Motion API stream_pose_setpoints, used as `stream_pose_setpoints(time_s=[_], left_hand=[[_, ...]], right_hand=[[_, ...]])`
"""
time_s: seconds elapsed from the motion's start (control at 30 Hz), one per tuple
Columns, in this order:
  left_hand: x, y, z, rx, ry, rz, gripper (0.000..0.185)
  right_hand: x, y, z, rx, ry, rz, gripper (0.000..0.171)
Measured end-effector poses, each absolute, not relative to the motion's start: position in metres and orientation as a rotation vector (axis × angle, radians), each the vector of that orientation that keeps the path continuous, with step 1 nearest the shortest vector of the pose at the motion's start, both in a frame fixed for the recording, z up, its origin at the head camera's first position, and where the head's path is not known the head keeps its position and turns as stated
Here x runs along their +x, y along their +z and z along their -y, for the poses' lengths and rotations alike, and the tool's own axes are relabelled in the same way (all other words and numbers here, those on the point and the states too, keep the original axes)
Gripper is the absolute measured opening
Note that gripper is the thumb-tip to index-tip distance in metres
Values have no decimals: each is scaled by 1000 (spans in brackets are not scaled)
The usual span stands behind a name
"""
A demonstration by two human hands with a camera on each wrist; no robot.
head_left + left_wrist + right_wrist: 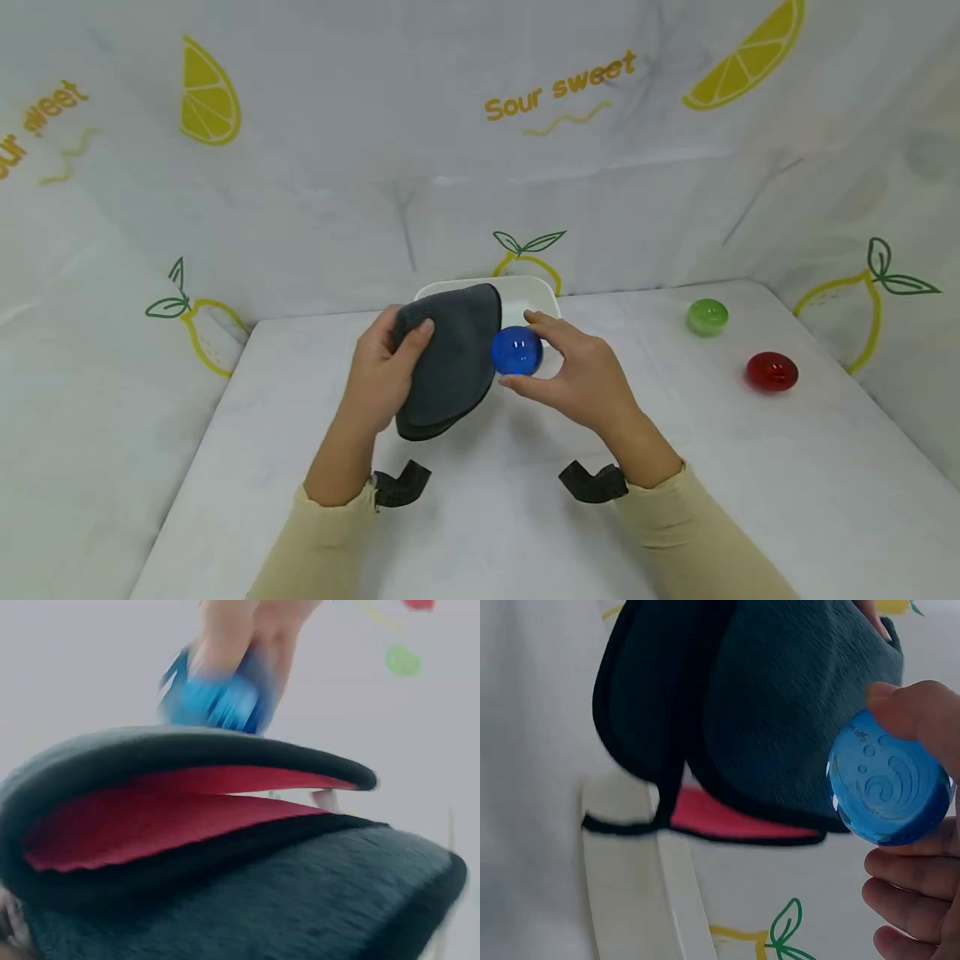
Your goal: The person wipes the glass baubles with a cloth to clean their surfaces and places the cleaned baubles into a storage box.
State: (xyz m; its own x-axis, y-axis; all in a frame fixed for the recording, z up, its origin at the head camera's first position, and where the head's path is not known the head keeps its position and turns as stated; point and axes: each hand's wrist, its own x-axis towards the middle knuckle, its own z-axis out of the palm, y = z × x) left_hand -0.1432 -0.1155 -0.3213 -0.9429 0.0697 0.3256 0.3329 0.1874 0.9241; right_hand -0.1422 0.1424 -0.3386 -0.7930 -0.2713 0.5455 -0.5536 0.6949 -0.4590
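My left hand (384, 367) grips a folded dark grey cloth (450, 358) with a red inner side (172, 814), thumb laid across its outer face. My right hand (558, 367) pinches a translucent blue dome-shaped piece (517, 350) between thumb and fingers, right beside the cloth's edge. In the right wrist view the blue piece (887, 787) shows swirl marks and sits just off the cloth (780, 705). In the left wrist view the blue piece (214, 697) hovers blurred above the cloth's open fold. Both are held over a white tray (536, 296).
A green dome piece (707, 317) and a red dome piece (771, 372) lie on the white table (487, 517) at the right. Lemon-printed white sheeting walls in the back and sides. The tray's rim (630, 885) lies under the cloth.
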Motion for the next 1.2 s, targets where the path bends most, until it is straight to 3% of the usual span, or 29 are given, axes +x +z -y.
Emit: stream_pose_setpoints(time_s=[0.23, 0.47, 0.53, 0.7, 0.8, 1.1, 1.2], left_hand=[[-144, -323, 82, -451, -2088, 2189, 28], [-150, -334, 82, -717, -2119, 2204, 80], [-151, -336, 84, -742, -2140, 2193, 77], [-153, -339, 87, -632, -2298, 2124, 37], [-155, -341, 85, -610, -2372, 2100, 27], [-161, -352, 87, -655, -2504, 2150, 59], [-162, -352, 88, -683, -2526, 2184, 60]], right_hand=[[-146, -339, -130, 654, 923, 2374, 62], [-148, -346, -130, 595, 1068, 2314, 65], [-149, -346, -129, 597, 1082, 2304, 69], [-155, -346, -130, 660, 1063, 2286, 66], [-155, -348, -133, 686, 1075, 2288, 62], [-152, -350, -137, 814, 1050, 2278, 69], [-151, -350, -137, 884, 993, 2244, 70]])
